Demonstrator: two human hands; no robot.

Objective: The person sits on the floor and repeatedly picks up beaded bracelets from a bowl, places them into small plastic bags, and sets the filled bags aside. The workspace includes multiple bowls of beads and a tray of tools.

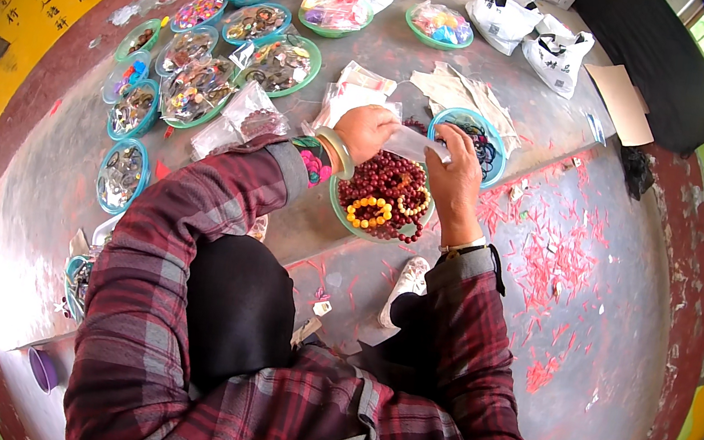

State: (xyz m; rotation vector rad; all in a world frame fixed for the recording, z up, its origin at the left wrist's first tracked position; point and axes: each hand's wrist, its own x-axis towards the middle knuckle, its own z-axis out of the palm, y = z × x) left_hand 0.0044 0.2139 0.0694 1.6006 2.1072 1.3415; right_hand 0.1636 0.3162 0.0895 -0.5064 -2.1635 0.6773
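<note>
My left hand (367,129) and right hand (455,176) both pinched a small clear plastic bag (414,144), fingers closed on its ends. Bag sat just above the green bowl (338,203) of dark red beaded bracelets (385,187).

– Holding what, up there over the bowl?
– Clear plastic bag (412,143), pinched between left hand (367,131) and right hand (455,176).
– And underneath?
– Green bowl (338,203) heaped with dark red bead strings (385,187), plus yellow beads (369,212).
– Further left?
– Rows of teal dishes (123,174) filled with trinkets, on grey ground.
</note>
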